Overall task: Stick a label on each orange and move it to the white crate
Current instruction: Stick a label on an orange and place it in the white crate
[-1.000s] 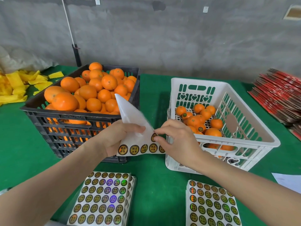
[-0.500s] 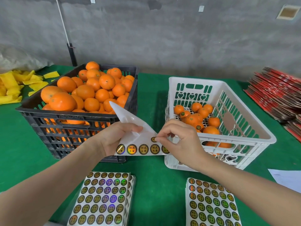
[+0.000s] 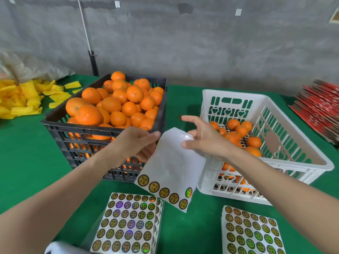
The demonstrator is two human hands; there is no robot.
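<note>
My left hand (image 3: pixel 135 143) pinches the top edge of a mostly used white label sheet (image 3: pixel 172 167), which hangs down with one row of round labels along its bottom. My right hand (image 3: pixel 203 142) is beside the sheet with fingers spread. A small round label (image 3: pixel 180 117) sticks to its raised index fingertip, and its thumb lies against the sheet. A black crate (image 3: pixel 102 132) heaped with oranges (image 3: pixel 117 105) stands on the left. On the right, the white crate (image 3: pixel 275 163) holds several oranges (image 3: pixel 236 132).
Two stacks of full label sheets lie near me, one stack (image 3: pixel 128 222) on the left and the other stack (image 3: pixel 251 233) on the right. Yellow wrappers (image 3: pixel 22 96) are piled far left. Red flat cartons (image 3: pixel 321 107) are stacked far right. Green cloth covers the table.
My right hand has pulled a label off the sheet and risen with it on the index fingertip. The sheet has dropped from raised to hanging below my left hand.
</note>
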